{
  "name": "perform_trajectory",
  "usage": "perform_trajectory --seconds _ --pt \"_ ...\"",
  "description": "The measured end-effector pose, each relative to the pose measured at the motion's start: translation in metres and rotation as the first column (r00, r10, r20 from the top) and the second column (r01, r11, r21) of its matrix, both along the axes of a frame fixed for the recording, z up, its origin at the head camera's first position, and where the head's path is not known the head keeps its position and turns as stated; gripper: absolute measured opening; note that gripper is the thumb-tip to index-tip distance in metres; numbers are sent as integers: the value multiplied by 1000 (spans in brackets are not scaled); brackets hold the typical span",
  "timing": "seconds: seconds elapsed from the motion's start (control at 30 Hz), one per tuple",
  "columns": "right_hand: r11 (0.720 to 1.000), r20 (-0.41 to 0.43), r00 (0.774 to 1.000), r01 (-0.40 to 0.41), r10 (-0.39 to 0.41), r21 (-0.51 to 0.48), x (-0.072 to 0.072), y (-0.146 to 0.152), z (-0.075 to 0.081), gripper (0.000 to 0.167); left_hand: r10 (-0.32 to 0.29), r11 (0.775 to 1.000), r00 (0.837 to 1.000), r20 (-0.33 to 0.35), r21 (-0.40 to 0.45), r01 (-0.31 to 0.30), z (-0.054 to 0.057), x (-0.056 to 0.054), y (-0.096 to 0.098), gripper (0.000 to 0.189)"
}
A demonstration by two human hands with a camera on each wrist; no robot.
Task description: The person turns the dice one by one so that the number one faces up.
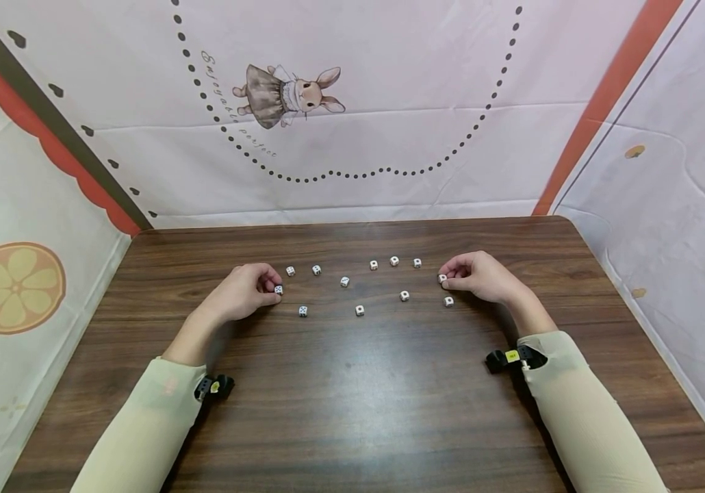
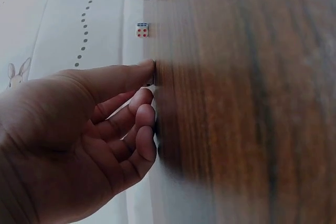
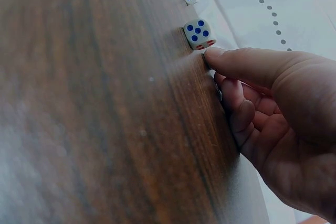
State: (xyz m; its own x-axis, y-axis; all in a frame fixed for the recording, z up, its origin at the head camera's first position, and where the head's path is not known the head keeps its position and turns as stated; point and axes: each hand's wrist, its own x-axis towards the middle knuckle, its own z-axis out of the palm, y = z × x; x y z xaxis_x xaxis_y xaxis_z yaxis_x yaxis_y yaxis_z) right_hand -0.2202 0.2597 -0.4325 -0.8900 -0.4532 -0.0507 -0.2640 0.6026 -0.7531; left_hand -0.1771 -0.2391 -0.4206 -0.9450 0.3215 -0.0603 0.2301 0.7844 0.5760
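By the left hand (image 1: 244, 291), one white die (image 1: 278, 289) is pinched at the left end of the scattered dice (image 1: 344, 281); by the right hand (image 1: 482, 275), a second die (image 1: 442, 279) is pinched near their right end. The hands are kept well apart. Behind, the far edge of the table (image 1: 352, 397) is near; towards the sleeves (image 1: 139, 424), wide wood is offered. Being cubes, the dice are equally long each way; one pip is turned upward on the second die.

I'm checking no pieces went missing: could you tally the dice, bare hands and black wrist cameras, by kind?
Dice: 12
Bare hands: 2
Black wrist cameras: 2
Total: 16
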Motion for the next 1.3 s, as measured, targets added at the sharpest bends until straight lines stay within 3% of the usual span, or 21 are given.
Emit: perform_trajectory --seconds 0.63,1.07,1.3 --pt "1000 10 1000 -3 3 -13 0 1 -1 18 -50 997 997 -51 -64 46 1 -5 5 9" --pt "1000 9 1000 3 -3 -9 1 0 1 18 3 1000 1000 -24 -4 -3 4 0 2 7" --pt "1000 19 1000 10 -10 -9 2 -1 1 19 -4 1000 1000 -7 28 4 5 1 1 8"
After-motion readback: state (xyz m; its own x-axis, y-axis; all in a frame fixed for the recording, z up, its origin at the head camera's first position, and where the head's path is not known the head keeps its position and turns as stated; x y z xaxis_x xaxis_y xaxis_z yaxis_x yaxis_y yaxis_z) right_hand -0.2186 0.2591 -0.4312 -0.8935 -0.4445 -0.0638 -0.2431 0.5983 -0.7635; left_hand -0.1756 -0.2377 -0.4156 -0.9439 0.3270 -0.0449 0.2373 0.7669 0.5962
